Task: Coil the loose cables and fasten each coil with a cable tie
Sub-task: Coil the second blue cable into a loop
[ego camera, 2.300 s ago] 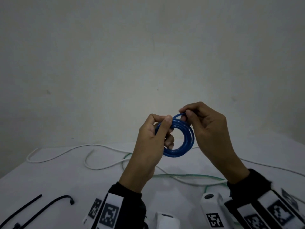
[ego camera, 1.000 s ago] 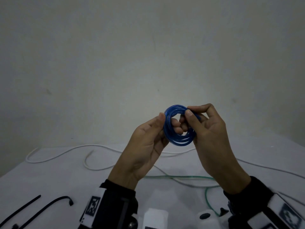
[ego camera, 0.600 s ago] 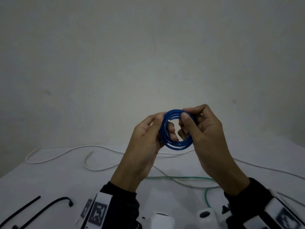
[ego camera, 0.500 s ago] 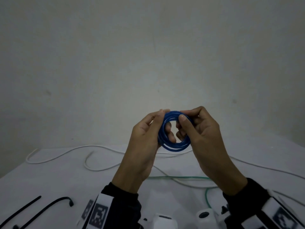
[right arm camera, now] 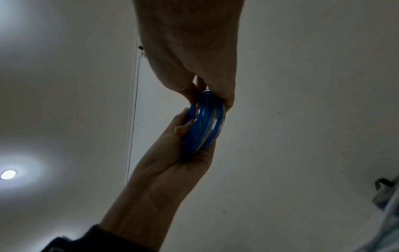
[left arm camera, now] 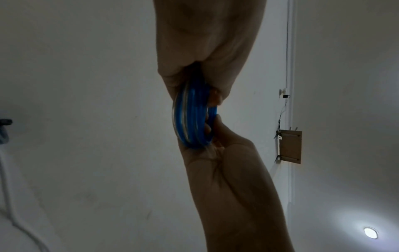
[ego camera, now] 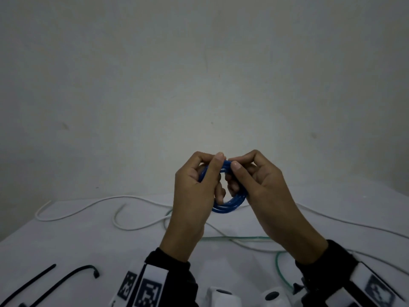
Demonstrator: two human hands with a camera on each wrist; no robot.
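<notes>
A blue cable wound into a small coil (ego camera: pixel 228 206) is held up in the air over the table, in front of the wall. My left hand (ego camera: pixel 210 161) grips its left side, thumb over the top and fingers curled through the ring. My right hand (ego camera: pixel 240 165) pinches the top right of the coil, thumb in front. Both thumbs nearly meet at the top. The left wrist view shows the coil (left arm camera: pixel 192 119) edge-on, several turns side by side, squeezed between the two hands. The right wrist view shows the same coil (right arm camera: pixel 205 126). No cable tie is on it.
On the white table (ego camera: pixel 66 240) lie loose white cables (ego camera: pixel 84 209) and a thin green cable (ego camera: pixel 278 269) under and behind my hands. Two black cable ties (ego camera: pixel 66 278) (ego camera: pixel 28 282) lie at the near left corner.
My left hand loosened its hold, then closed round the coil again. The hands drew together until the thumbs nearly met at the top, and the coil sank a little.
</notes>
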